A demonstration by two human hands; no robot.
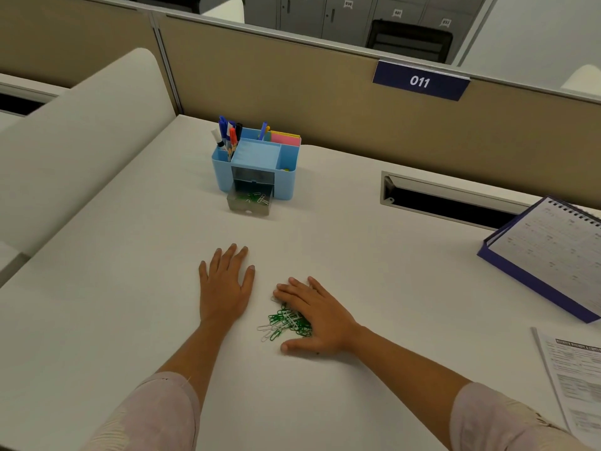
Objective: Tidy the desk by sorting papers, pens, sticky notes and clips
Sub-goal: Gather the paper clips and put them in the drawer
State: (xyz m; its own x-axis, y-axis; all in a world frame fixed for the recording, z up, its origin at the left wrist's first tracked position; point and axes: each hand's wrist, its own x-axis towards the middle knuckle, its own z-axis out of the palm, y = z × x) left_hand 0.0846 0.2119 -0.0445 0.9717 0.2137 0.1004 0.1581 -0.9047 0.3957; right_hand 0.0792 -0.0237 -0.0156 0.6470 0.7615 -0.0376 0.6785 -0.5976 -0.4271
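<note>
1. The paper clips (283, 324), green and white, lie in a loose heap on the white table (123, 288). They are well in front of the blue organizer (286, 177), on my side of it and slightly to its right.
2. I have the right hand (317, 315) palm down over the right part of that heap. Its fingers (289, 289) are straight and spread flat, covering some clips but curled round none. The thumb lies on the table at the heap's near edge.
3. The left hand (224, 288) rests flat on the table directly in front of the organizer, just left of the heap and not touching it. Its fingers (227, 258) are straight, a little fanned, and hold nothing.
4. At the organizer's front I see its small clear drawer (248, 203) pulled out, with a few green and white clips inside.
5. In the organizer's rear left compartment, pens (227, 135) stand upright with blue, red, black and white caps. In its rear right compartment sits a stack of sticky notes (285, 139), pink on top.
6. Right of the organizer a cable slot (448, 206) is cut into the table. Farther right a spiral-bound calendar (553, 252) on a dark blue base stands tilted. Nearer me than that, printed papers (579, 379) lie at the picture's right edge.
7. Behind the organizer runs a beige partition (276, 76), which carries a dark blue sign (420, 81) reading 011.
</note>
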